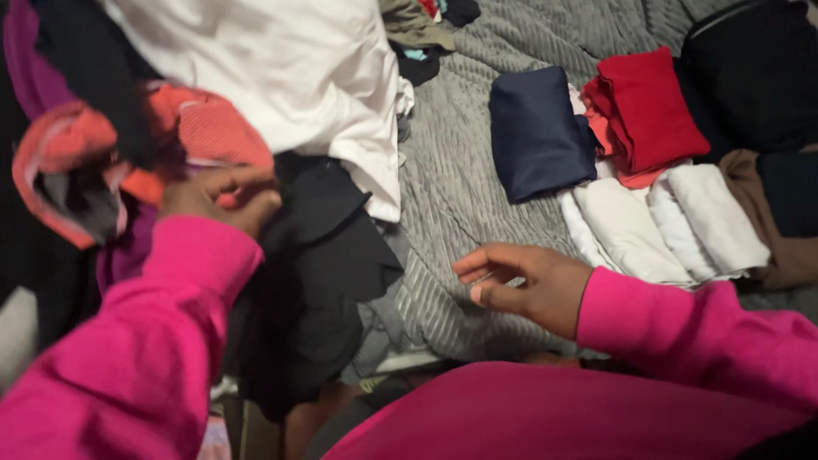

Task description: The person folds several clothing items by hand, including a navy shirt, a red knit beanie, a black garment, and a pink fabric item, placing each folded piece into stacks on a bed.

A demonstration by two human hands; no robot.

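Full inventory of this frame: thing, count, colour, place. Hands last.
grey ribbed blanket: 1, grey, under everything
navy folded garment: 1, centre right
red folded garment: 1, right of the navy one
white folded garments: several, below the red one
brown garment: 1, far right
white shirt: 1, unfolded, top left pile
black garment: 1, hanging below the pile
orange garment: 1, left
left hand: pink sleeve, fingers gripping the pile
right hand: pink sleeve, open, holding nothing
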